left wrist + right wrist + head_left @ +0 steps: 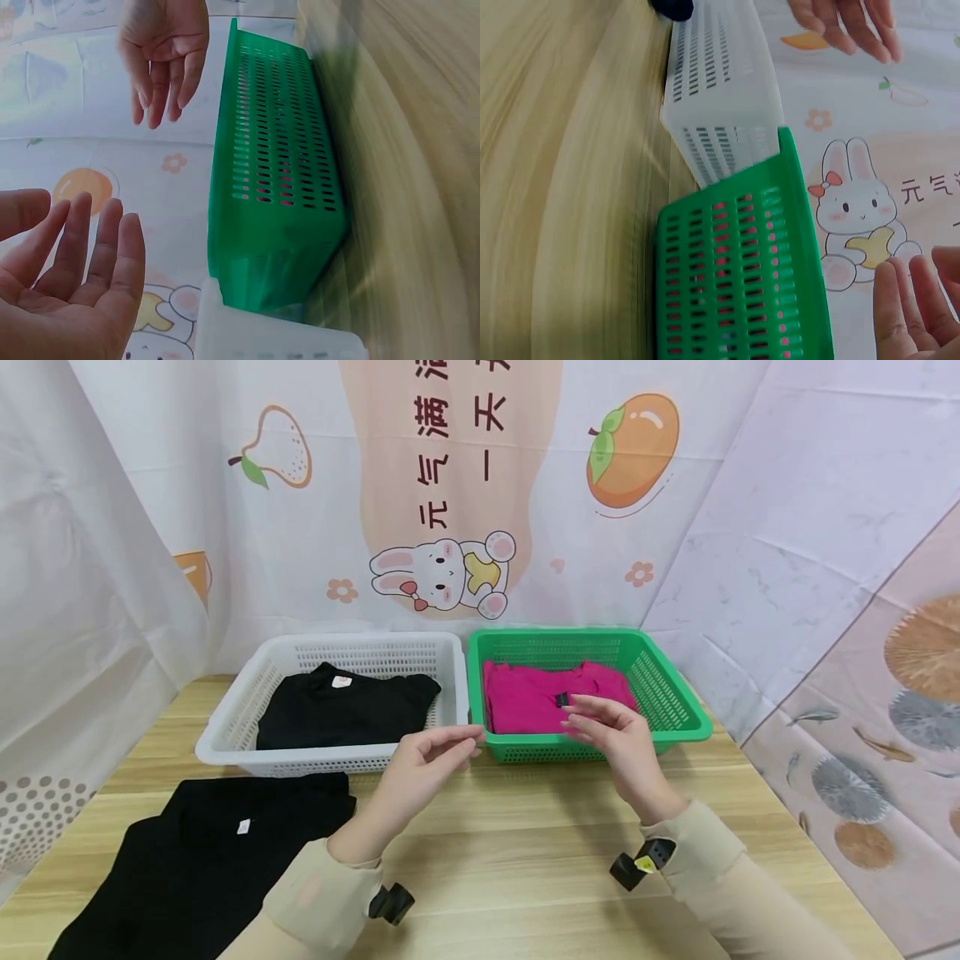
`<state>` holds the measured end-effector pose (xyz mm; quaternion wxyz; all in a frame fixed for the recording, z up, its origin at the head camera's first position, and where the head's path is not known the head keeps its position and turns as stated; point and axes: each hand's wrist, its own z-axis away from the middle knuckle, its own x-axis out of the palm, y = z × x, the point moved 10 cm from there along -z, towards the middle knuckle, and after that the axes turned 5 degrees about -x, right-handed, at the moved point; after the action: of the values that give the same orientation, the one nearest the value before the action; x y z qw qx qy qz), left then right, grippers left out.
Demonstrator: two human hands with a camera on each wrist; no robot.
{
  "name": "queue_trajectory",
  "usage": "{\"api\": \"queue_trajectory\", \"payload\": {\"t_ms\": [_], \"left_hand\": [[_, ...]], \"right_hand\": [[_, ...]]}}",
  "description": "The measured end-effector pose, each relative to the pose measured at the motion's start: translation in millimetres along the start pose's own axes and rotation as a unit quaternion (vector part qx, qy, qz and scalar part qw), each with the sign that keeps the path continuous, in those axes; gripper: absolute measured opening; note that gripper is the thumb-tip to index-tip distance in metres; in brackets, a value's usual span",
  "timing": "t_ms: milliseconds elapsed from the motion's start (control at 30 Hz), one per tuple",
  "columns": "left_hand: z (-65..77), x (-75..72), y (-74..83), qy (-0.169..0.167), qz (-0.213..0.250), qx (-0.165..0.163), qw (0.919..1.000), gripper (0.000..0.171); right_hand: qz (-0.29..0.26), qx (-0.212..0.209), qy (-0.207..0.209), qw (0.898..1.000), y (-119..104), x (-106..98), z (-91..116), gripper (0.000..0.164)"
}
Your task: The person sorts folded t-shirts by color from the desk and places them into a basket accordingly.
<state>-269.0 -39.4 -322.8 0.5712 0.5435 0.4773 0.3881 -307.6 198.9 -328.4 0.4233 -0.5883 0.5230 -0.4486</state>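
My left hand (422,774) hovers by the front right corner of the white basket (225,756), fingers loosely extended and holding nothing. My right hand (617,745) is raised over the front rim of the green basket (675,737), its fingers relaxed with nothing between them. In the green basket lies a folded magenta garment (525,697) with a dark label at its neck. The white basket holds a folded black garment (337,714) with a white label. Another black garment (195,852), also with a white label, is spread on the table in front, left of my left arm.
Both baskets stand side by side at the back of the wood-grain table (510,877). Behind them hangs a printed curtain (300,568) with fruit and a rabbit. A patterned cloth (825,693) borders the right side. A small black camera sits on each wrist.
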Motion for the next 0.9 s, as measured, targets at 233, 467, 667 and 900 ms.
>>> {"api": "queue_trajectory", "payload": {"t_ms": [233, 467, 667, 900], "left_hand": [[15.6, -15.2, -17.0, 0.014, 0.014, -0.020, 0.9996, 0.033], [29.8, -31.4, -26.0, 0.047, -0.001, -0.022, 0.9987, 0.031], [39.2, -45.5, -35.7, 0.070, -0.010, -0.021, 0.9972, 0.031], [54.9, -60.8, -46.0, 0.102, -0.010, -0.042, 0.9938, 0.032]], "right_hand": [[0.008, 0.008, -0.022, 1.000, 9.1, 21.2, 11.6, 0.026], [-0.012, 0.029, -0.038, 0.999, 24.6, 42.2, 23.4, 0.029], [-0.032, 0.062, -0.042, 0.997, 41.8, 56.7, 34.8, 0.040], [-0.046, 0.092, -0.041, 0.994, 55.7, 69.9, 42.8, 0.041]]}}
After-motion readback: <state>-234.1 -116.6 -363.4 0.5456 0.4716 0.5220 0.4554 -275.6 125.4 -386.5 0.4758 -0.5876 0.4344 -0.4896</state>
